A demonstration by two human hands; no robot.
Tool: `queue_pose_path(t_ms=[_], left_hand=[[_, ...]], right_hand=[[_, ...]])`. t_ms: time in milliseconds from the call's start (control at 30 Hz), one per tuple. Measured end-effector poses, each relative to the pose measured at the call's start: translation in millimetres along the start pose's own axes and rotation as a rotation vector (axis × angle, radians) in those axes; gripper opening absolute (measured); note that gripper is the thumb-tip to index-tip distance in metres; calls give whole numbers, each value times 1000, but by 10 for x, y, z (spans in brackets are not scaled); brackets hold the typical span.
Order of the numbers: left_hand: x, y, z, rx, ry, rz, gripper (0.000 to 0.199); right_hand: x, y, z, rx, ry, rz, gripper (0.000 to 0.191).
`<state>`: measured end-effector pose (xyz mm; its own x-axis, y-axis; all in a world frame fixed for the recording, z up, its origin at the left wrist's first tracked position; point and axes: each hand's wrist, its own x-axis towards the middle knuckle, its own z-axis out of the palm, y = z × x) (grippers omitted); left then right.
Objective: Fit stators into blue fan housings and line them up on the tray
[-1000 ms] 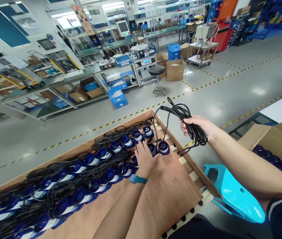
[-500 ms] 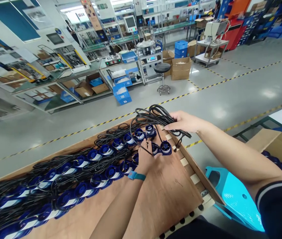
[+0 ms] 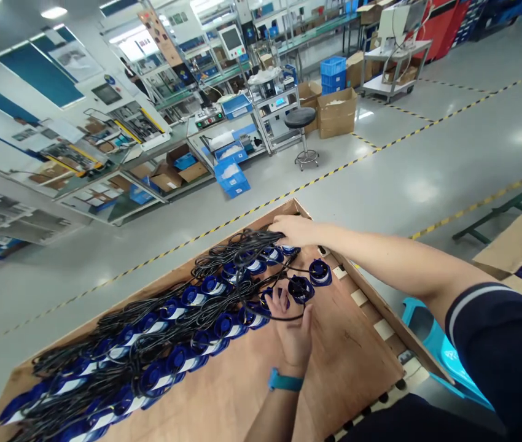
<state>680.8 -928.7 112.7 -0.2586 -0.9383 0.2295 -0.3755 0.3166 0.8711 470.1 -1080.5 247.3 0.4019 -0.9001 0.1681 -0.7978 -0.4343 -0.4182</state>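
Near the far corner of the pale-brown plywood crate [image 3: 357,356], the person's right hand [image 3: 290,231] grasps a coiled black cable bundle [image 3: 255,242]. Inside the crate, the left hand [image 3: 292,328] is beside round dark-blue housings [image 3: 300,288]; whether it grips the hanging cable loop [image 3: 287,319] cannot be told.

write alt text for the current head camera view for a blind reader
A person's right hand grips a bundle of black cable near the far corner of a wooden crate, while the left hand, with a blue wristband, is beside a cable loop. Rows of round blue parts lie in the crate; a stool stands beyond.
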Motion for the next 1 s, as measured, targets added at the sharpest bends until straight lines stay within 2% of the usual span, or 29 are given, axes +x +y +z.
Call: queue_pose_path(t_ms=[100, 167, 200, 300, 400, 500, 600, 667, 733, 800, 867, 933, 1000], left_hand=[[-135, 160, -4, -140, 194, -77, 87], [-43, 196, -61, -109, 238, -129, 74], [63, 190, -114, -44, 224, -154, 68], [537, 110, -329, 344, 36, -198, 48], [1031, 16, -481, 772, -211, -217, 41], [1363, -47, -450, 893, -356, -226, 42], [1531, -90, -329, 919, -420, -251, 43], [1578, -104, -296, 933, -439, -271, 46], [1576, -101, -344, 942, -440, -290, 51], [1507, -83, -459, 956, -368, -256, 55], [1357, -55, -584, 938, -210, -132, 60], [1140, -29, -654, 861, -47, 86, 67], [905, -17, -638, 803, -29, 311, 76]], right_hand=[[84, -160, 225, -78, -133, -48, 20], [133, -227, 364, -113, -287, 16, 22], [144, -231, 422, -129, -368, 76, 22], [108, -122, 534, -180, -511, 232, 22], [13, 67, 572, -194, -497, 251, 26], [-66, 177, 584, -134, -509, 215, 24], [-166, 179, 556, -99, -465, 228, 27], [-302, 170, 494, -128, -356, 266, 31], [-505, 192, 409, -178, -204, 284, 30], [-731, 252, 338, -217, -77, 263, 28], [-919, 320, 318, -230, -23, 233, 33], [-1021, 354, 357, -212, -51, 224, 39], [-1041, 326, 432, -165, -101, 212, 38]])
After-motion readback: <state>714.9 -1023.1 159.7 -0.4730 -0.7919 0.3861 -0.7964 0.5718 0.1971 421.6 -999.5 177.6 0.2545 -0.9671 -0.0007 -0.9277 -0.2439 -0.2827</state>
